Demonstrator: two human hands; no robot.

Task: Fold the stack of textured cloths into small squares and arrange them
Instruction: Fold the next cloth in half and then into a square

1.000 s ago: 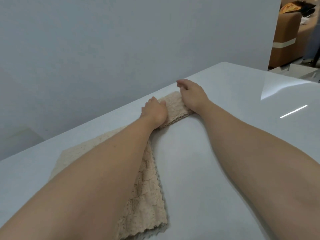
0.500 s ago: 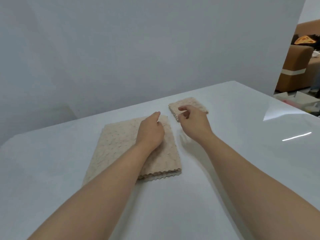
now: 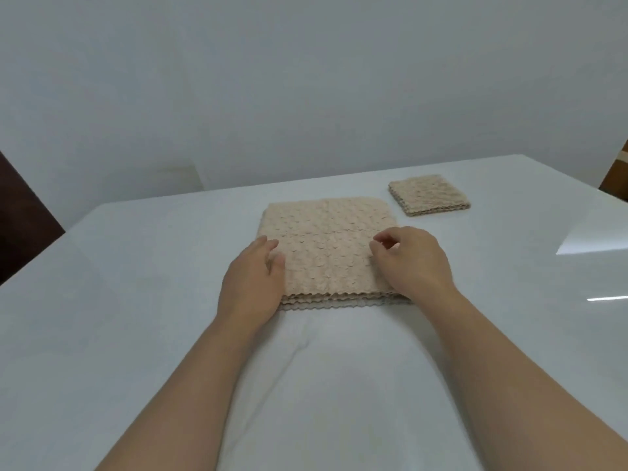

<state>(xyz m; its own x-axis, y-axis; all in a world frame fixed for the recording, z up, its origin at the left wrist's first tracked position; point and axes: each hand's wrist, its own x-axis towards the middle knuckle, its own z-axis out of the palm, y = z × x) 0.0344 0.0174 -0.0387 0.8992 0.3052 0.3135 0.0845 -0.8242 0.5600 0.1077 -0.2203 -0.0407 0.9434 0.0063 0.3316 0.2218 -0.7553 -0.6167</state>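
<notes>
Several beige cloths in one stack [image 3: 326,246], table [image 3: 136,300] centre; one folded square [image 3: 429,195] at its 1 o'clock, apart. Judged light, soft, limp; layers may cling, so lift the top one by its near corners. Left hand [image 3: 253,283], fingers relaxed, touches the 9 o'clock edge; right hand [image 3: 413,263], fingers curled over the 4 o'clock corner, grasp unclear.

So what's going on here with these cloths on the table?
A person is working on a stack of beige textured cloths on a white table. The left hand rests against the stack's left edge, fingers fairly straight. The right hand sits over its near right corner with fingers curled; whether it pinches the top cloth is unclear. A small folded square lies apart at the far right. The stack lies flat, not yet folded.
</notes>
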